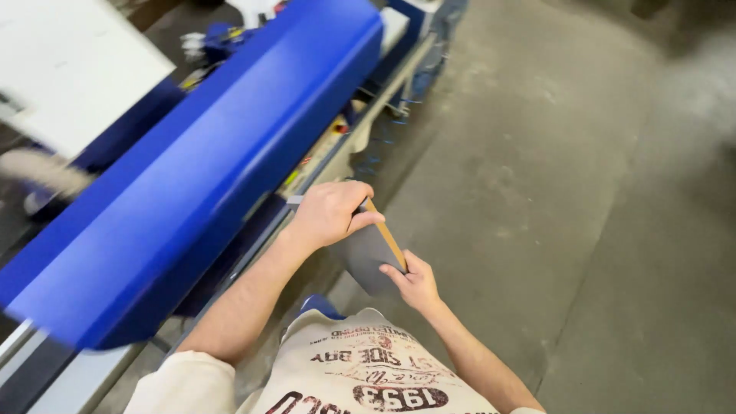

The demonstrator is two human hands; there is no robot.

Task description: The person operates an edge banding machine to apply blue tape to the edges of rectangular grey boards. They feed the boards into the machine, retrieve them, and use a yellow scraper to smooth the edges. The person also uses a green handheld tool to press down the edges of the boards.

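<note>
Both hands meet just below the centre of the view, over a thin grey board (366,257) with a pale wooden edge that runs from about 11 o'clock down to 5 o'clock. The left hand (330,213) curls around the board's upper end, fingers folded over the far side and the thumb pressed along the near edge. The right hand (415,282) pinches the lower corner of the same board, thumb on top and the other fingers tucked beneath, so the board hangs between the two grips, tilted on edge and clear of the floor.

At 9 to 11 o'clock from the hands lies a long blue machine cover (199,169), blurred, stretching from the lower left up toward 12 o'clock. Along its near side runs a grey metal rail (92,376) of the surface, just beside the left forearm. A white panel (69,61) sits at 10 o'clock in the far corner. From 12 through 4 o'clock spreads a bare grey concrete floor (552,176). At 6 o'clock the person's cream printed shirt (360,376) fills the bottom edge.
</note>
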